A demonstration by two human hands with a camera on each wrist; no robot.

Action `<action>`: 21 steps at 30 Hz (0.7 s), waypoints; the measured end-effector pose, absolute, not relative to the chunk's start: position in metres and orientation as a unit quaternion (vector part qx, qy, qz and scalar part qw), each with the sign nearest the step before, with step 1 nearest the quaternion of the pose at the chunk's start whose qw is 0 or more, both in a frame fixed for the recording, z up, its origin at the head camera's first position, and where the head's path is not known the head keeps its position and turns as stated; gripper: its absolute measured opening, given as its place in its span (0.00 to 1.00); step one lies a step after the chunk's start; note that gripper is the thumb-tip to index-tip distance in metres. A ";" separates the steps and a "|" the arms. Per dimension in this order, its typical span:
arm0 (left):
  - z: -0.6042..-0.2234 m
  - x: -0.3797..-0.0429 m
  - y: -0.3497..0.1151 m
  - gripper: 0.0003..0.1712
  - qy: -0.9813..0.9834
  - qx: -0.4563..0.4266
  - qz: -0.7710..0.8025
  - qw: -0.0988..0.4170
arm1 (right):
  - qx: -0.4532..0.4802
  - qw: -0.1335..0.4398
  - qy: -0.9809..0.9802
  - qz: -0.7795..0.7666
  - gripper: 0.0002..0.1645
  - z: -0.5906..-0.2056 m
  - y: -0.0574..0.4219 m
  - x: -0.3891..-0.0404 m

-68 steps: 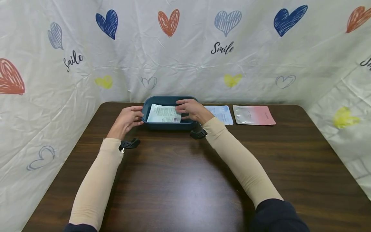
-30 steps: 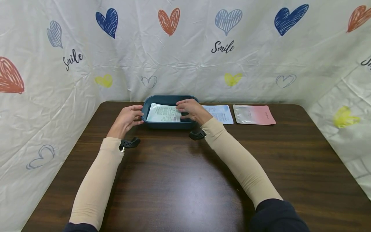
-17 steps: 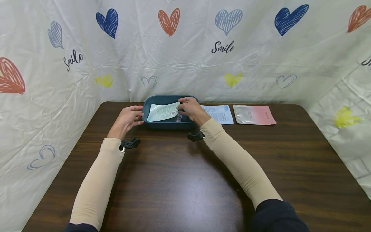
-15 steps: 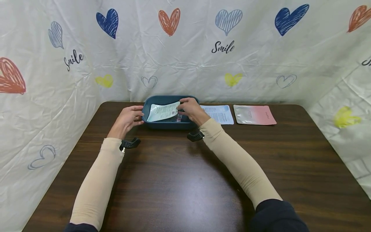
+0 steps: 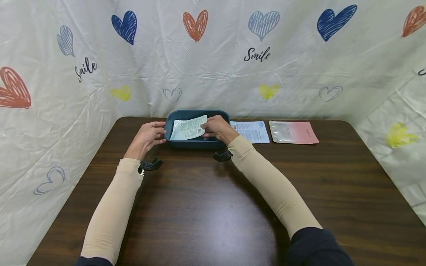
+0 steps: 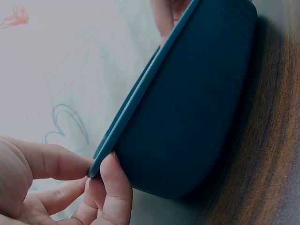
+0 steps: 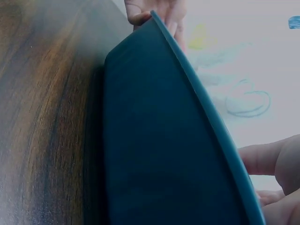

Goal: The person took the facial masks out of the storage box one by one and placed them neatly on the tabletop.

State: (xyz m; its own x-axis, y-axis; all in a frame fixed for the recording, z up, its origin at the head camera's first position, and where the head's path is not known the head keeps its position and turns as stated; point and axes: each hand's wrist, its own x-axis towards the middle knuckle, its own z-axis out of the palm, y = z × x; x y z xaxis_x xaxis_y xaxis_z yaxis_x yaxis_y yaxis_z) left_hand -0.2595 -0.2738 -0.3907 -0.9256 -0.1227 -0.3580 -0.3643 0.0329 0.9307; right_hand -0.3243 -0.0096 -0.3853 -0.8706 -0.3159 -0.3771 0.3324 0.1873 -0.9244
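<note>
A dark blue plastic bin [image 5: 196, 144] stands at the table's far edge. My left hand [image 5: 145, 137] holds its left end; in the left wrist view, thumb and fingers [image 6: 115, 187] pinch the rim. Inside the bin is a pale green sheet mask packet [image 5: 187, 128] with printed text, its right side raised. My right hand [image 5: 217, 128] reaches over the bin's right end and pinches the packet's right edge between thumb and fingers. In the right wrist view the bin's wall [image 7: 154, 126] hides the packet and part of that hand [image 7: 281, 173].
Right of the bin lie a light blue packet [image 5: 250, 132], partly behind my right hand and the bin, and a silver-and-pink packet [image 5: 294, 132]. Beneath everything is a dark wooden table [image 5: 199, 207]. Behind it hangs a white cloth [image 5: 213, 85] printed with hearts.
The green packet's right side has risen from lying flat in the bin, and the packet now tilts. My right hand has shifted its grip at that edge. The left hand keeps its place.
</note>
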 end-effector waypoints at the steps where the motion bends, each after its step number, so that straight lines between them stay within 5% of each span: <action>1: -0.391 -0.259 -0.274 0.29 0.713 -0.170 0.674 0.089 | 0.004 0.254 0.728 -0.637 0.22 -0.385 -0.009 -0.324; 21: -0.389 -0.257 -0.273 0.30 0.714 -0.164 0.674 0.097 | -0.046 0.245 0.708 -0.661 0.26 -0.358 0.027 -0.313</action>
State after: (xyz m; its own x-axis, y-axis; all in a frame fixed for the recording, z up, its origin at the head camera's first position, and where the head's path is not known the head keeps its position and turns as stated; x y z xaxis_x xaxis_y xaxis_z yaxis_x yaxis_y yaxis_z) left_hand -0.2565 -0.2726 -0.3888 -0.9275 -0.1040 -0.3592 -0.3645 0.0369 0.9305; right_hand -0.3129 0.0267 -0.3583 -0.8761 -0.3889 -0.2851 0.2580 0.1213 -0.9585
